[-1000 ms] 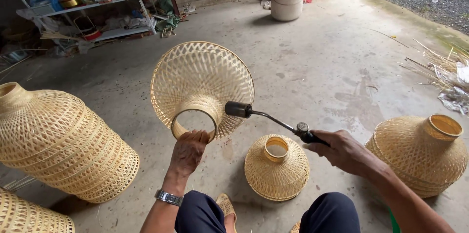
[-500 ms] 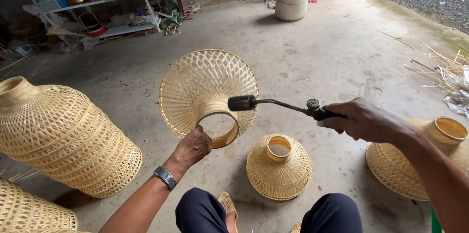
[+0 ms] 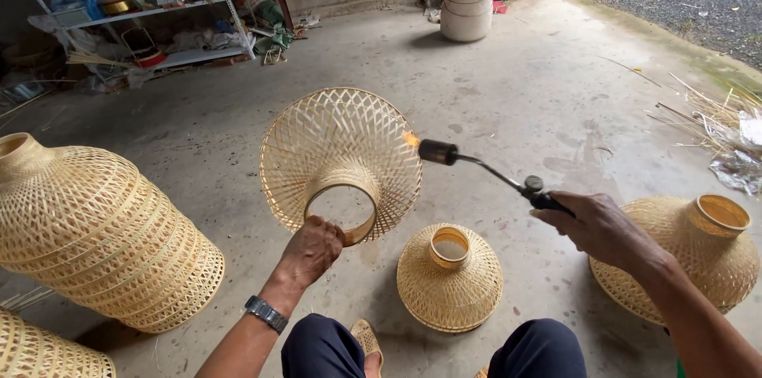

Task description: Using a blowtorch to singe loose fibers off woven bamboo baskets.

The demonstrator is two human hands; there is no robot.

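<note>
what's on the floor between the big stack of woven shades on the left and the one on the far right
In the head view, one small woven shade stands there, below the held shade.

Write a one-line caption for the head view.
Left hand holds a woven bamboo shade while right hand aims a lit torch at it.

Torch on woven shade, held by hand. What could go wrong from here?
1. The flame at the torch tip touches the woven shade; lingering could scorch or ignite the thin strips.
2. The left hand grips the shade's neck ring close below the flame, so a slip may burn it.
3. More woven shades, like the stack at left, lie nearby; the right hand swinging the torch could catch them.
</note>
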